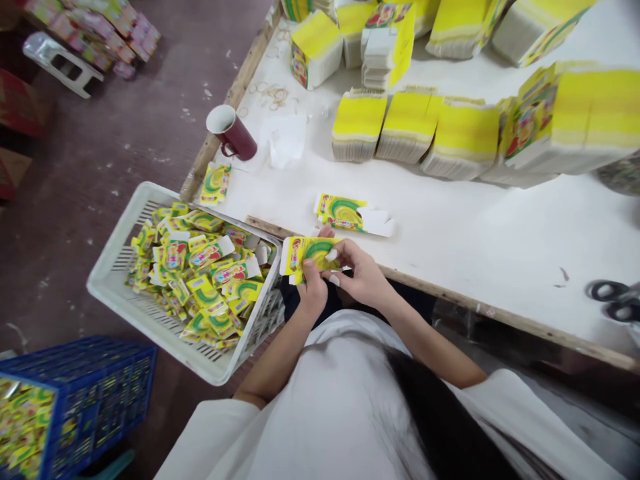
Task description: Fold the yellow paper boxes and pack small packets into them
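Note:
Between my two hands is a small yellow and green printed carton (317,252), held in front of me at the table's near edge. My left hand (313,287) grips its left part, thumb on the printed face. The fingers of my right hand (357,270) pinch its right end, where the flap is partly hidden. Just beyond them on the white table lies another carton (345,213), flattened, its white flaps pointing right. To the left, a white plastic basket (113,267) holds a heap of similar cartons (203,280).
Stacks of yellow flat cartons (357,123) line the table's far side. A maroon mug (240,139), rubber bands (277,97) and a carton (215,183) sit at its left. Black-handled scissors (613,300) lie at right. A blue crate (105,400) stands on the floor.

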### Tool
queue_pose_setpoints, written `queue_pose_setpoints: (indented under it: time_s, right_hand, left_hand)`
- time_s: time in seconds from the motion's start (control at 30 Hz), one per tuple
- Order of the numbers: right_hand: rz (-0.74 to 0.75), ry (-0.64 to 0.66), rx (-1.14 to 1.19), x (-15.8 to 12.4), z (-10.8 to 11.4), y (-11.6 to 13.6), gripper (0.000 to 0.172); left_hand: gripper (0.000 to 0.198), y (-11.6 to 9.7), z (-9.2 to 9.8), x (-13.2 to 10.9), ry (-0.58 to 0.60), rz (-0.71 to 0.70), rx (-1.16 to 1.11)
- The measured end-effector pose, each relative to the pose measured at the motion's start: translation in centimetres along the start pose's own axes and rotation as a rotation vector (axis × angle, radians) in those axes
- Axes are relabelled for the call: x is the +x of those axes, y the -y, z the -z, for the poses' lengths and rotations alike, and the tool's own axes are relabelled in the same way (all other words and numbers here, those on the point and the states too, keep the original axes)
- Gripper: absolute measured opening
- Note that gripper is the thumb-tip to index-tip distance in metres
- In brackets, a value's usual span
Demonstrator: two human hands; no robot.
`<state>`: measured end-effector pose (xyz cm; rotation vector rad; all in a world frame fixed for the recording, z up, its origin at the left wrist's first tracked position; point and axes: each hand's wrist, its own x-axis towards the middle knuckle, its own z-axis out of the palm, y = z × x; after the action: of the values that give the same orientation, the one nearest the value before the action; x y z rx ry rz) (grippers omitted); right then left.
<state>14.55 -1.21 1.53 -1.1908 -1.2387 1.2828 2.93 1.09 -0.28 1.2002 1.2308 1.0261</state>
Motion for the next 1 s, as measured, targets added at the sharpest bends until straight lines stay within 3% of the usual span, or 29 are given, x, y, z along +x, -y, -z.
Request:
queue_pose_setpoints:
  time_s: [0.13,0.27,0.43,0.57,0.63,0.7,0.8,0.9,1.0]
  right_hand:
    - [-0.044,0.142,0.262,0.0,-0.6,0.0,0.034]
    - [-0.074,0.156,0.201,-0.1,-1.4,-0.1,0.046]
    - [-0.109,0.04,0.191,0.5,-0.8,-0.6,0.052]
    - [-0.074,-0.071,0.204,0.9,0.6,-0.8,0.039]
    - [-0.036,-0.122,0.132,0.9,1.4,-0.8,0.033]
    - [0.043,-0.197,-0.042,0.8,2.6,-0.8,0.024]
    - [0.203,-0.24,-0.423,0.5,4.3,-0.2,0.01]
    - [0.348,-0.103,-0.651,0.3,4.8,0.4,0.021]
    - [0.449,-0.013,-0.646,0.1,4.0,0.4,0.02]
  left_hand:
    - [0.078,-1.3,-0.1,0.8,-0.067,0.015,-0.177]
    - [0.079,-2.2,0.1,1.8,-0.205,-0.05,-0.32]
    - [0.088,-1.3,0.6,1.4,-0.08,-0.071,-0.253]
    - [0.055,0.2,1.0,0.7,-0.23,-0.094,-0.165]
    - [0.042,0.3,1.5,0.8,-0.238,-0.085,-0.198]
    - [0.043,-0.1,2.3,1.1,-0.176,-0.085,-0.237]
    - [0.07,-1.6,4.5,1.9,-0.072,-0.178,-0.198]
    - [0.1,-3.0,6.2,2.2,0.128,-0.302,0.068]
    - [0.095,-3.5,5.8,1.7,0.365,-0.218,0.438]
